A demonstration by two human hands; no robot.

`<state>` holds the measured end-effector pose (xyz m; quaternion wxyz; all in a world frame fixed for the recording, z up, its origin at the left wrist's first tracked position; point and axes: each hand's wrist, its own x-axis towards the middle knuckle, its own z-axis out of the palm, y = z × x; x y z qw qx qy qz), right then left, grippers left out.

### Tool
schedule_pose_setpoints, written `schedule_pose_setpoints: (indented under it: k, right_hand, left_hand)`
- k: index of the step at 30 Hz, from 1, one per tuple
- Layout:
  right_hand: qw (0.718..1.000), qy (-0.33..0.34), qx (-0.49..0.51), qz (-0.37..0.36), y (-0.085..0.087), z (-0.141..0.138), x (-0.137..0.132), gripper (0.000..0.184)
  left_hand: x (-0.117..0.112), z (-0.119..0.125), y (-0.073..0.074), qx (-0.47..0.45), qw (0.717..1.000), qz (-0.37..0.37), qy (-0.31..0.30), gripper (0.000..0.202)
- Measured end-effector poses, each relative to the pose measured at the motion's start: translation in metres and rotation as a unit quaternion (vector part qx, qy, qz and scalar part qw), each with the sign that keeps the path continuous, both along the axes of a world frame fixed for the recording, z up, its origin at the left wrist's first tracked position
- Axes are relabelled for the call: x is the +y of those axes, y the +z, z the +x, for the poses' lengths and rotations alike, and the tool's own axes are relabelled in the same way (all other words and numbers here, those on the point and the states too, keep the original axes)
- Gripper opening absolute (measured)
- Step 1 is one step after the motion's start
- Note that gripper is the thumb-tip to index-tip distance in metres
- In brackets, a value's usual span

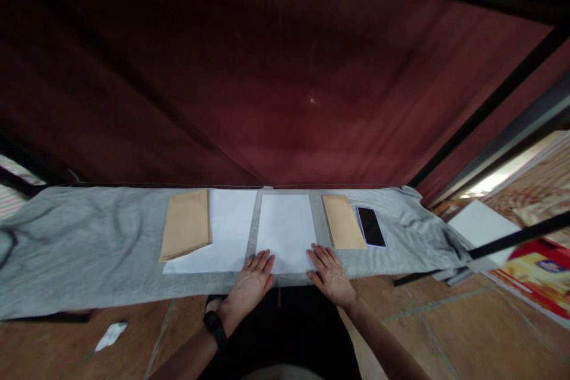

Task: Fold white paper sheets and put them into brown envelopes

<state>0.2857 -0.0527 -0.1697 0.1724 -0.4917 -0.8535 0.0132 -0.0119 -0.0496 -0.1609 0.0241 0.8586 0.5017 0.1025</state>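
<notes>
My left hand (252, 282) lies flat with its fingers stretched out on the near left corner of a white sheet of paper (285, 225). My right hand (328, 273) lies flat too, fingers apart, on the sheet's near right corner. Neither hand holds anything. The sheet rests on a grey cloth (89, 249) that covers a narrow table. A brown envelope (342, 221) lies just right of the sheet, and a dark phone (371, 227) lies beside that envelope. To the left, a stack of brown envelopes (186, 224) sits partly on a stack of white paper (229, 231).
A dark red curtain (267, 71) hangs right behind the table. A crumpled white scrap (110, 335) lies on the tiled floor at the left. At the right are white sheets (481, 225), a black bar (516, 237) and a red and yellow printed board (538, 273).
</notes>
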Motion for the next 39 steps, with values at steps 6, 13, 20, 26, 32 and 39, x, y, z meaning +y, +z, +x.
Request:
schedule_pose_setpoints:
  k: [6,13,20,26,32,39]
  right_hand:
    - [0.999,0.013,0.030,-0.029,0.001,0.004,0.002,0.056]
    - [0.993,0.016,0.106,-0.057,-0.004,0.015,0.003,0.050]
    - [0.991,0.039,0.114,-0.056,-0.009,0.016,-0.019,0.045]
    - [0.990,0.040,0.129,-0.046,-0.010,0.015,-0.026,0.049]
    - [0.982,0.009,0.168,-0.092,0.001,0.014,-0.012,0.039]
    - [0.958,-0.050,0.246,-0.139,0.009,0.016,0.003,0.028]
  left_hand:
    - [0.003,-0.007,0.009,0.013,1.000,-0.009,-0.014,0.045]
    - [-0.023,-0.016,0.018,-0.013,0.999,-0.014,-0.050,0.054]
    - [-0.028,-0.046,0.008,-0.067,0.998,-0.021,-0.009,0.060]
    - [-0.026,-0.047,-0.002,-0.075,0.996,-0.043,-0.032,0.057]
    - [-0.022,-0.043,0.008,-0.047,0.998,-0.026,-0.024,0.060]
    - [-0.004,-0.039,0.024,-0.161,0.987,-0.025,0.006,0.027]
